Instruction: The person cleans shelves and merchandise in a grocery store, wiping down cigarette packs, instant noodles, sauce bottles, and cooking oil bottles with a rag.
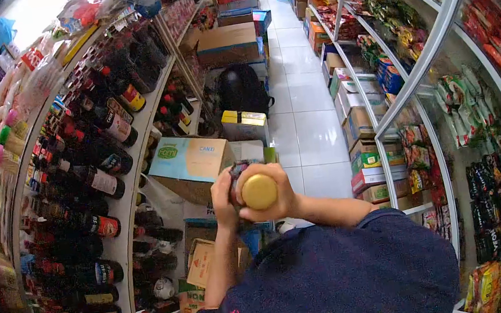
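A container with a round yellow lid point(259, 192) is held up in front of my chest, its lid facing the camera. My right hand point(280, 192) wraps round it just below the lid. Close against it on the left, my left hand point(224, 199) has its fingers curled on a dark, partly hidden item point(240, 172); whether that item is part of the container I cannot tell. Behind my hands lies a blue and tan carton point(190, 158) marked Fami.
Shelves of dark bottles point(101, 179) line the left side. On the right stand metal-framed shelves point(410, 97) with packets and cartons. More boxes point(226, 42) and a black bag point(240, 88) sit along a white tiled aisle point(300, 90).
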The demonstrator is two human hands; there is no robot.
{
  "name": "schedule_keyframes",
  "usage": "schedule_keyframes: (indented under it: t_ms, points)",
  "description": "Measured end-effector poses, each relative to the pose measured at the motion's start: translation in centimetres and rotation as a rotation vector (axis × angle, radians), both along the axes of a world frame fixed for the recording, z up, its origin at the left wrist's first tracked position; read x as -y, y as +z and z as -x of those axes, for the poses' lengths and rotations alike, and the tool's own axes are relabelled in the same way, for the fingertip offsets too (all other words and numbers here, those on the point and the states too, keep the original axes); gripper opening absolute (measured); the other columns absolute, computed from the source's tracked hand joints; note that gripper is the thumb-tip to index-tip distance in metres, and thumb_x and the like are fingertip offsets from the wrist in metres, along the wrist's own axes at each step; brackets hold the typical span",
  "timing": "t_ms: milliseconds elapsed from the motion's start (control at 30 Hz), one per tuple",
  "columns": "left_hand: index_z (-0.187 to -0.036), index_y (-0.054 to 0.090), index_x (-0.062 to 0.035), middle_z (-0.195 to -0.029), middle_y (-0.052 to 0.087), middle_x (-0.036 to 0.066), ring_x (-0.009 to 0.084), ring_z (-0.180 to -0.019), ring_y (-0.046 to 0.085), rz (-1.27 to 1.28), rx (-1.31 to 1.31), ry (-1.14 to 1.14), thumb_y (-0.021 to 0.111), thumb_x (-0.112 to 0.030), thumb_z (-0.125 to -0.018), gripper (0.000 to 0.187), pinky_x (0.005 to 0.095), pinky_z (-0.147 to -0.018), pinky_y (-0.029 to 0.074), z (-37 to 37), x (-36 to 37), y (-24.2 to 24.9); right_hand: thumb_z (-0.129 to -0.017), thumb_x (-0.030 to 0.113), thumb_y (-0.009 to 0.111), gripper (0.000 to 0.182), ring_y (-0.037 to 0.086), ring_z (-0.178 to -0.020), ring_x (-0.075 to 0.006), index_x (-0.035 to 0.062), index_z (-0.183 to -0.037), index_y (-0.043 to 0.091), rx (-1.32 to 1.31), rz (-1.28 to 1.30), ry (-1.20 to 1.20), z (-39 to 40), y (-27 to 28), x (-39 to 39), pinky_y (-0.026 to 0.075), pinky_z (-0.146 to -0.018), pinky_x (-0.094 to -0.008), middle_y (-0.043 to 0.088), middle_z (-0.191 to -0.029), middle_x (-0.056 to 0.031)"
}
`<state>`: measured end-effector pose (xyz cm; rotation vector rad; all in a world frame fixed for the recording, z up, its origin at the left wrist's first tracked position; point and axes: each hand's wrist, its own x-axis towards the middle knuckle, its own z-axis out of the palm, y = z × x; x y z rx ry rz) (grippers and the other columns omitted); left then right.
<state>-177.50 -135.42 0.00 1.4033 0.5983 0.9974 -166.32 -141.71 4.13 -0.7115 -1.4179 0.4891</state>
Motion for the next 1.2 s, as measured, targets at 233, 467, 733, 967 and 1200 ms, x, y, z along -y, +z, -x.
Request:
schedule_keyframes:
  t_ms: [233, 467, 733, 967, 1200]
  points:
    - [-0.099, 0.052, 0.0069, -0.093, 0.055, 0.012, 0.0164, -0.087, 0.052, 0.009, 0.117, 0.061, 0.039, -0.024, -0.087, 0.036, 0.0282, -0.081, 0.039, -1.1, -1.3, -5.8, -0.057, 0.01, 0.073, 0.032, 0.054, -0.061, -0.0125, 0.0011, -0.08, 0.052, -0.037, 0.041, -0.08, -1.3, -0.3, 0.6, 0.044, -0.058, -0.0239, 0.057, -0.068, -0.0061]
    - [-0.097, 0.056, 0.0009, -0.094, 0.059, 0.012, 0.0203, -0.086, 0.057, 0.762, 0.275, -0.423, 0.045, -0.024, -0.084, 0.03, 0.0322, -0.081, 0.044, -2.0, -4.9, -8.5, -0.056, 0.013, 0.071, 0.028, 0.056, -0.056, -0.0172, 0.0007, -0.073, 0.053, 0.064, -0.124, 0.058, -1.4, 2.4, 1.9, 0.045, -0.053, -0.0253, 0.057, -0.064, -0.0071]
    - [-0.107, 0.051, -0.0066, -0.104, 0.055, 0.009, 0.0186, -0.094, 0.052, 0.451, -0.013, -0.451, 0.049, -0.02, -0.082, 0.028, 0.032, -0.083, 0.043, 0.9, -3.8, -11.2, -0.061, 0.016, 0.066, 0.029, 0.057, -0.055, -0.0205, 0.0007, -0.08, 0.05, 0.045, -0.287, 0.423, -2.9, 2.4, 0.8, 0.049, -0.054, -0.0288, 0.056, -0.063, -0.0111]
    - [-0.114, 0.046, -0.0077, -0.113, 0.05, 0.012, 0.0231, -0.104, 0.048, 0.807, 0.675, -0.278, 0.039, -0.027, -0.087, 0.034, 0.0368, -0.089, 0.038, 2.7, -3.7, -12.8, -0.074, 0.013, 0.058, 0.033, 0.052, -0.077, -0.022, 0.0079, -0.099, 0.037, -0.6, 0.128, 0.222, -4.8, 1.5, -1.2, 0.042, -0.077, -0.0384, 0.05, -0.076, -0.0091]
    - [-0.105, 0.051, 0.0033, -0.101, 0.057, 0.015, 0.0213, -0.09, 0.057, 0.695, 0.071, -0.239, 0.039, -0.021, -0.089, 0.031, 0.0324, -0.08, 0.046, 3.8, -2.9, -6.5, -0.071, 0.023, 0.051, 0.027, 0.045, -0.058, -0.0175, 0.0064, -0.091, 0.043, -0.9, 0.149, 0.398, -6.1, 1.4, -2.3, 0.04, -0.061, -0.0326, 0.044, -0.061, -0.0055]
